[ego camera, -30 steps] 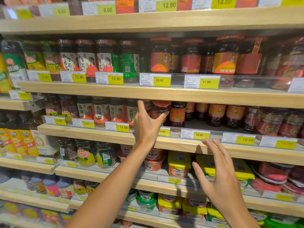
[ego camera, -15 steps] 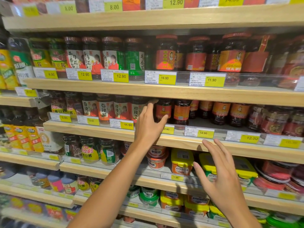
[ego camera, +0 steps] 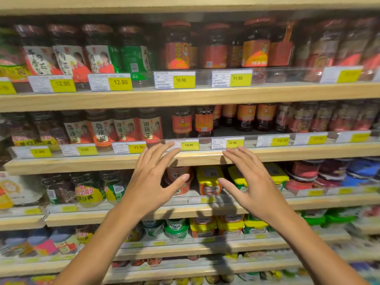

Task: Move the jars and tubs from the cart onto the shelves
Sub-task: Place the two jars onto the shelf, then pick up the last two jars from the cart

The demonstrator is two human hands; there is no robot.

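Both hands hover in front of the wooden shelves and hold nothing. My left hand (ego camera: 153,177) has its fingers spread, with the tips near the front edge of the middle shelf (ego camera: 287,154). My right hand (ego camera: 251,183) is spread the same way beside it. Between and above the hands stand two dark jars with red-orange labels (ego camera: 192,122) on the middle shelf. Behind the hands, one shelf lower, are red tubs (ego camera: 178,179) and yellow-lidded tubs (ego camera: 209,178). The cart is out of view.
Jars with white and red labels (ego camera: 125,128) fill the middle shelf's left side, and more dark jars (ego camera: 257,116) its right. The upper shelf (ego camera: 205,93) carries taller jars behind yellow price tags. Lower shelves hold green, yellow and blue tubs.
My left hand has let go of the jar on the middle shelf and drawn back and down. My right hand has risen to its level. The view has moved closer to the shelves.
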